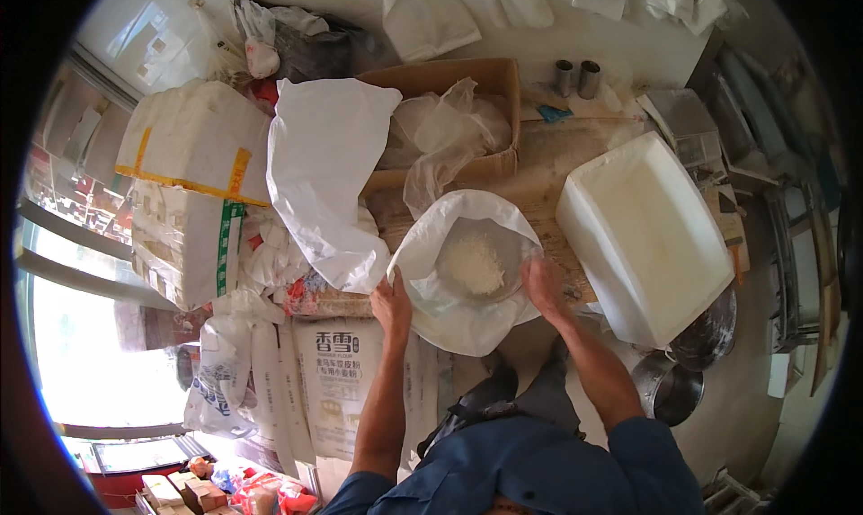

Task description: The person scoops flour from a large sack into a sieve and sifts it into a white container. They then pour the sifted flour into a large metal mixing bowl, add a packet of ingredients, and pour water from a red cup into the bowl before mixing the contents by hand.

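In front of me, at the table's near edge, is a round vessel point(505, 236) with a grey bottom. White cloth or thin sheeting point(457, 328) is draped around its rim. A small heap of pale, crumbly stuff point(476, 265) lies inside; I cannot tell its exact kind. My left hand point(392, 308) is closed on the white sheeting at the left side. On the right side, my right hand point(543, 286) has its fingers closed around the sheeting-covered rim. A large white sheet point(324, 164) hangs down beside my left hand, its lower corner close to my fingers.
A white foam box point(647, 236) stands tilted to the right. Behind the vessel is a cardboard box point(449, 76) with clear plastic inside. Taped foam boxes point(193, 146) are stacked at left. Flour sacks point(337, 380) stand below the wooden table point(566, 155). A metal pot point(667, 389) sits at lower right.
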### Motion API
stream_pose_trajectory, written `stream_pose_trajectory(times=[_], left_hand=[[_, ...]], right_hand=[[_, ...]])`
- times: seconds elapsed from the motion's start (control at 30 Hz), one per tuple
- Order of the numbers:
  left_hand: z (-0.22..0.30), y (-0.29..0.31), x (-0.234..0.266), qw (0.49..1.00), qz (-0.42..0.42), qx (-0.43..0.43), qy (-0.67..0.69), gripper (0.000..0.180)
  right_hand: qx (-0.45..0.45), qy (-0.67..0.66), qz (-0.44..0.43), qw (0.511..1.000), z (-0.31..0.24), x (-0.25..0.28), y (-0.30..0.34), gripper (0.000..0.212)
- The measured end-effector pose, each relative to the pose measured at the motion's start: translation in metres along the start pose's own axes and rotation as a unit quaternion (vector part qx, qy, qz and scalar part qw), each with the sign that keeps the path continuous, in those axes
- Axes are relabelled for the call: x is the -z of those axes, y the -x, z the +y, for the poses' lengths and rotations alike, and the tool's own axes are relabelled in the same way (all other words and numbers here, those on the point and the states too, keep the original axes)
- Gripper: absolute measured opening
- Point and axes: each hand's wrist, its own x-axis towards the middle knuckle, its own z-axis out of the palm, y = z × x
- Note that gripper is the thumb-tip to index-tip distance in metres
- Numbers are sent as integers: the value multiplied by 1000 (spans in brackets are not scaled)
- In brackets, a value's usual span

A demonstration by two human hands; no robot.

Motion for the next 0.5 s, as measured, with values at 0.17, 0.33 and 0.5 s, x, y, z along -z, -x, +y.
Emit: stream_pose_trajectory(times=[0.17,0.33,0.5], left_hand=[[6,2,6,999,-7,-29,23,35],[6,-4,-4,999,9,-39,14,34],[4,-1,-1,1000,5,-28,-10,32]], right_hand=[[54,-16,13,998,6,-6,9,22],[18,10,24,999,4,4,-4,22],[-53,13,-9,998,-1,13,-10,29]])
